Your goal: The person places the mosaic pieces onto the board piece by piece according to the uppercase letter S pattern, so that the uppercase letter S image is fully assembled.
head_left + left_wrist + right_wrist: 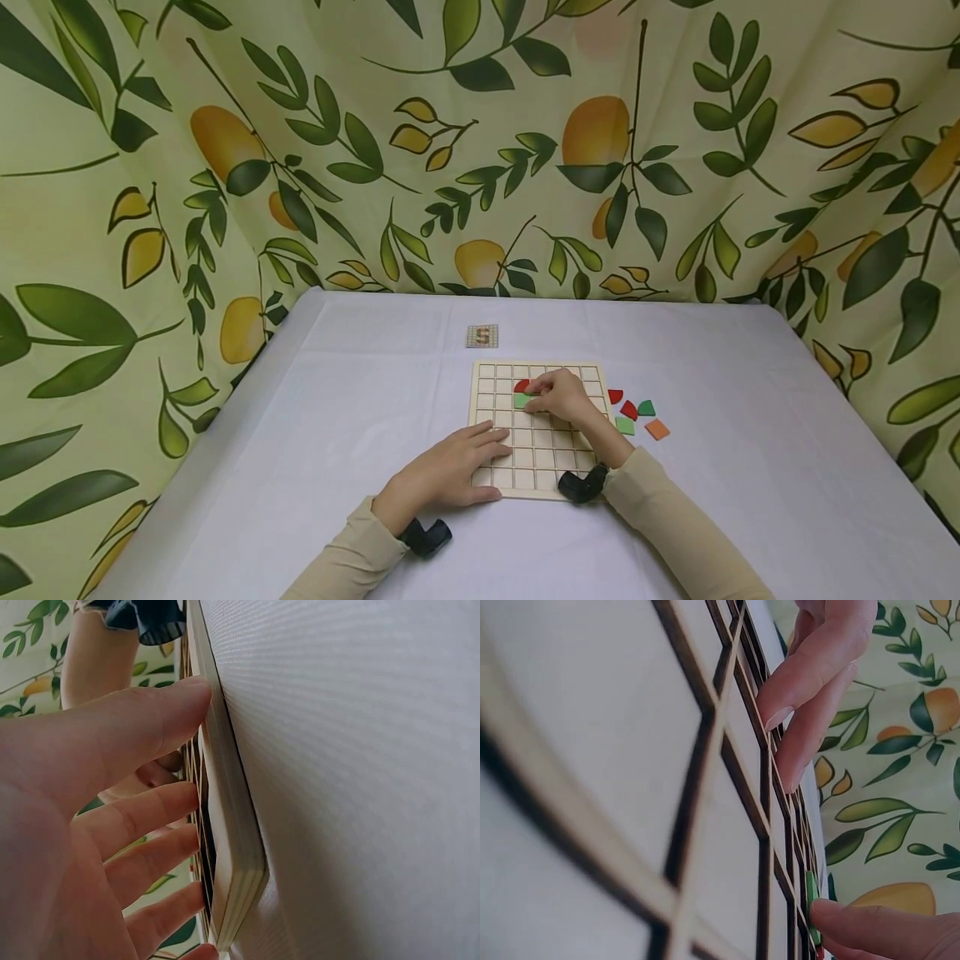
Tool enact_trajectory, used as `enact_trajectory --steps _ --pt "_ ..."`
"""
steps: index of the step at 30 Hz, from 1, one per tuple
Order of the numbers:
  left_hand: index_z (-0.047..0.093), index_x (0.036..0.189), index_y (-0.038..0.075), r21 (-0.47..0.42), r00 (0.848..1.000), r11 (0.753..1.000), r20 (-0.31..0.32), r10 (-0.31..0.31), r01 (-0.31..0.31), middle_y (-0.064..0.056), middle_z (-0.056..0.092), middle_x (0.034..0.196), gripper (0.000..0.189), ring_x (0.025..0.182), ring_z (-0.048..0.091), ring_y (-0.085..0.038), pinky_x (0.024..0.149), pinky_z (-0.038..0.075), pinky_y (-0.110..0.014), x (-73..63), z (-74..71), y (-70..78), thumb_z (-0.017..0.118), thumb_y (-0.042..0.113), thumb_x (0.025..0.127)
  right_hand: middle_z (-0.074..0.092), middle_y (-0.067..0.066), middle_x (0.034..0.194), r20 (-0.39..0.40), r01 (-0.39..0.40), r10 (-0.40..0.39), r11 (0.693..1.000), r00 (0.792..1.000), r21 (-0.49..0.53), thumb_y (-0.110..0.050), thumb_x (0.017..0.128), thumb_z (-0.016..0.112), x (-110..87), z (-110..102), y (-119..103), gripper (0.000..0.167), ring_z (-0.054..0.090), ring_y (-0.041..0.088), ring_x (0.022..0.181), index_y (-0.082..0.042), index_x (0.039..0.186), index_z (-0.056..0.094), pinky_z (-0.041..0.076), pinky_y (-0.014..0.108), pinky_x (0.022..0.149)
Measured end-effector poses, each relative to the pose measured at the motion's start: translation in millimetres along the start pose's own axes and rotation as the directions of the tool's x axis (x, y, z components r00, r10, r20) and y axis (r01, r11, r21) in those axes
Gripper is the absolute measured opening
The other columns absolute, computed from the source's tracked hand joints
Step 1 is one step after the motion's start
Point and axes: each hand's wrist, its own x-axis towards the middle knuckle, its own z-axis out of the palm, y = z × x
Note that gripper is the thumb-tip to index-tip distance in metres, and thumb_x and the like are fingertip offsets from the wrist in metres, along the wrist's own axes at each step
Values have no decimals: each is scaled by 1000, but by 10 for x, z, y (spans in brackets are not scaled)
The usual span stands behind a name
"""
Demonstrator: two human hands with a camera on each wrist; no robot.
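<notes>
My feed shows a curtained-off space, room type unclear: leaf-and-fruit-print drapes [510, 229] surround a white-clothed bench [360, 375].

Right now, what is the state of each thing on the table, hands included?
board: flat on the cloth
card: flat beyond the board, picture up
red piece: on the board, partly hidden
green piece: on the board, seating unclear
loose pieces: five, flat beside the board
left hand: fingers spread, on the board
right hand: fingers bent, thumb at the green piece
</notes>
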Motion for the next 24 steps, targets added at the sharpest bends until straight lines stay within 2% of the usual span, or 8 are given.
enact_trajectory --steps 12,24 --pt "58 141 12 -1 1000 1000 3 12 -12 -6 46 157 56 149 35 -30 122 32 -43 15 -6 -6 71 37 93 47 -1 63 8 10 -11 999 1000 49 -5 80 81 -23 -87 21 17 39 15 64 4 95 76 34 26 58" --pt "58 142 14 -4 1000 1000 10 -14 14 -4 45 158 56 151 33 -29 123 32 -43 9 -3 1 70 39 93 41 -2 60 21 -10 9 998 1000 64 -10 85 79 -141 -220 48 19 38 15 62 4 97 76 32 27 57"
